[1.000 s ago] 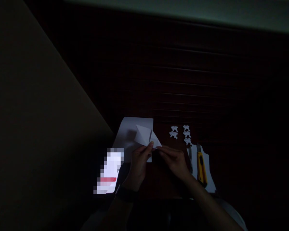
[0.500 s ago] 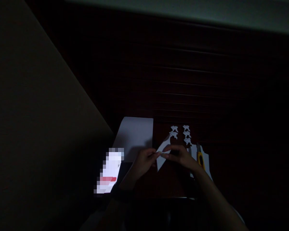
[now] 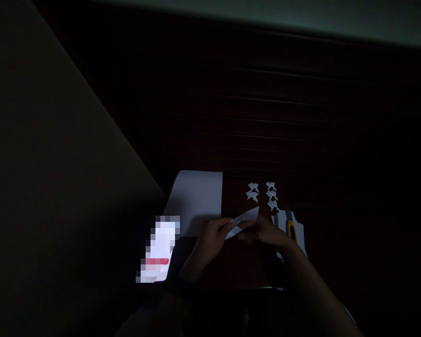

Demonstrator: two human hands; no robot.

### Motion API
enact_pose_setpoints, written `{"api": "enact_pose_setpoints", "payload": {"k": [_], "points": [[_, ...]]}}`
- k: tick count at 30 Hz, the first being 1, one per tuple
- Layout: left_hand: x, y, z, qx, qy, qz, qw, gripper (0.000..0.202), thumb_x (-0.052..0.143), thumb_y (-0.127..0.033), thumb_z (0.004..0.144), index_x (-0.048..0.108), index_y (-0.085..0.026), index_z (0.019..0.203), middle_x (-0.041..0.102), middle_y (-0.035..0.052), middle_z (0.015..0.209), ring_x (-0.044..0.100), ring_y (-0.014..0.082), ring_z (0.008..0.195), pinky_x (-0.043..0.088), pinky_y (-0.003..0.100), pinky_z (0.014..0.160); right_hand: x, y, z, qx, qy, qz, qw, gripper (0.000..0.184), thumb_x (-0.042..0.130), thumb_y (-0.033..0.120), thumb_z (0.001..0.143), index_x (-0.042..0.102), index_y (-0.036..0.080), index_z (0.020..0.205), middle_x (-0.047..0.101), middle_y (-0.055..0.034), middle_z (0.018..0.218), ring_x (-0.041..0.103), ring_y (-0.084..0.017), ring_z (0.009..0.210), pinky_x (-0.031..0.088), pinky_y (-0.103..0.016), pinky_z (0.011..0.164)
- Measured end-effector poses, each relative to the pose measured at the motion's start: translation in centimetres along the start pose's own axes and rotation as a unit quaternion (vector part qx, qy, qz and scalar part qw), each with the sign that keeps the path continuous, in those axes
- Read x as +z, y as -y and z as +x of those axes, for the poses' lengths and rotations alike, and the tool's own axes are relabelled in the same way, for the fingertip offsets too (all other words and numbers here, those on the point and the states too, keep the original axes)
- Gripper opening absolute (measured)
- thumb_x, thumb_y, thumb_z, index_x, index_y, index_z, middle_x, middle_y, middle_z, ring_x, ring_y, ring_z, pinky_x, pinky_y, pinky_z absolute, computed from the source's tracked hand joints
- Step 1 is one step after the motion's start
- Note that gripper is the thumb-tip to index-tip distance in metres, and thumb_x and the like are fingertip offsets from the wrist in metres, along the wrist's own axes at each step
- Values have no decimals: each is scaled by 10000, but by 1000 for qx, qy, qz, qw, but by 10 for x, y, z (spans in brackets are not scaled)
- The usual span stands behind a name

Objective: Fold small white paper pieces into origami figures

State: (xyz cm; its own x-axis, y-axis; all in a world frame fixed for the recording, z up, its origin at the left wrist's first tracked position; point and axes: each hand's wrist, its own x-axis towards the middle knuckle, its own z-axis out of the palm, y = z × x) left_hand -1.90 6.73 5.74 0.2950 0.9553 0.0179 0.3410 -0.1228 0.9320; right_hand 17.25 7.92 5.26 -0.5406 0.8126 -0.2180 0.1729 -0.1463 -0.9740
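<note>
Between my hands, above the dark table (image 3: 228,269), is a small folded white sheet of paper (image 3: 248,215). My left hand (image 3: 213,236) is closed, pinching the paper's left end between thumb and fingers. On the other side my right hand (image 3: 263,230) is also closed, with its fingers bent around the paper's right part and partly in shadow. Just beyond the paper lie several small folded paper figures, in a left group (image 3: 252,192) and a right group (image 3: 272,195).
A large white sheet (image 3: 199,196) lies at the back left. In front of it a bright, pixelated screen (image 3: 161,252) glows. To the right, a yellow utility knife (image 3: 292,230) rests on white paper pieces (image 3: 301,234). A pale wall (image 3: 73,154) rises on the left; the surroundings are dark.
The folded paper has turned from steeply slanted to flatter, its far tip swinging right and nearer. My right hand's fingers have shifted down and curled around it. My left hand has barely moved.
</note>
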Motion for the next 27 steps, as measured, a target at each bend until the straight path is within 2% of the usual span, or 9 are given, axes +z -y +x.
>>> {"api": "enact_pose_setpoints", "payload": {"k": [2,4,7,10,14,17,21,24,27], "points": [[1,-3,-1,-1,-4,-8,1000,289,470,-361,840,706,-201,883,705,26,783,607,185,694,417,242,597,0,-5,0,49,13,-2,999,310,683,347,685,668,177,944,660,-30,786,592,-131,619,484,-212,480],[3,-5,-1,6,-5,-19,1000,269,471,-334,839,703,-204,882,707,29,814,618,192,741,433,249,646,2,-7,0,83,11,6,996,351,669,376,703,647,170,986,656,-27,713,564,-103,509,459,-186,415],[4,-6,-2,17,-6,-33,999,253,463,-292,840,694,-202,891,704,30,847,623,191,785,442,256,697,6,-5,-1,102,2,14,995,423,657,406,721,598,167,1065,662,-28,650,546,-90,432,448,-175,390],[5,-3,-1,13,-14,-31,999,253,462,-302,840,687,-188,868,696,30,806,619,185,747,442,252,664,6,-1,-1,101,-18,15,995,458,655,435,718,584,173,1087,681,-43,684,553,-91,424,446,-177,385],[4,1,2,-8,-30,-32,999,297,455,-357,844,672,-163,783,671,28,710,598,176,659,428,247,580,1,2,1,76,-22,29,996,404,612,483,739,650,151,967,690,-76,786,611,-117,532,475,-206,453],[5,2,2,-42,-28,-81,995,317,450,-383,847,665,-151,812,677,35,722,606,174,637,442,250,562,2,0,3,28,-78,50,995,372,635,494,709,677,142,822,684,-63,748,637,-147,650,493,-231,544],[8,2,3,-71,-9,-155,985,306,475,-384,841,659,-140,855,691,44,723,628,179,628,467,260,560,10,-4,8,-21,-139,103,985,350,658,493,680,669,147,733,674,-41,695,633,-165,628,502,-292,612],[10,5,4,-66,-23,-182,981,263,535,-364,813,665,-145,877,708,58,804,652,200,721,491,277,627,12,-7,11,-36,-181,60,981,299,670,443,687,681,149,736,679,-44,703,625,-175,642,485,-292,626],[10,7,5,-73,-73,-172,980,237,599,-334,770,678,-147,893,714,73,885,660,223,799,506,298,689,12,-9,12,-49,-239,-1,970,253,671,406,692,692,157,738,683,-43,735,612,-177,676,461,-276,627]]}}
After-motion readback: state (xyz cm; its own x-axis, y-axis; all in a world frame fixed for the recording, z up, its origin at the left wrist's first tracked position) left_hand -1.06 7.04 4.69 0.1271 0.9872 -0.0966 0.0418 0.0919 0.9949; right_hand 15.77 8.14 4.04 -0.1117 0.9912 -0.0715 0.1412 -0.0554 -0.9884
